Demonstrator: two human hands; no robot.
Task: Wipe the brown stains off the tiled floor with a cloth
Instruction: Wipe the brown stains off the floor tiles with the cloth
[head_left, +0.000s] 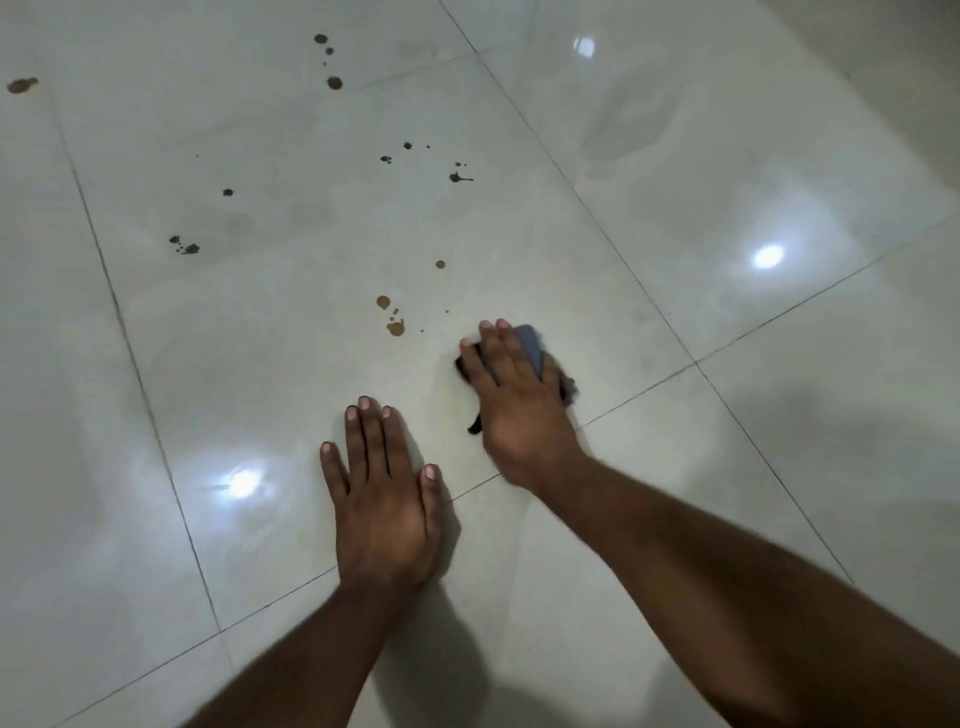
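Note:
My right hand (511, 395) lies flat with straight fingers on a dark grey-blue cloth (531, 349), pressing it to the glossy pale tiled floor (260, 364). Most of the cloth is hidden under the hand. My left hand (382, 493) rests flat on the tile, fingers spread, just left of and nearer than the right. Brown stains (395, 327) lie just beyond the cloth to its left, with one small spot (440, 264) farther off. Darker splatters (460, 177) and another group of splatters (186, 248) sit farther away.
More brown drops (334, 82) lie near the top centre, and a smear (22, 84) sits at the far left edge. Dark grout lines (156, 415) cross the floor. Bright lamp reflections (768, 256) shine on the tiles.

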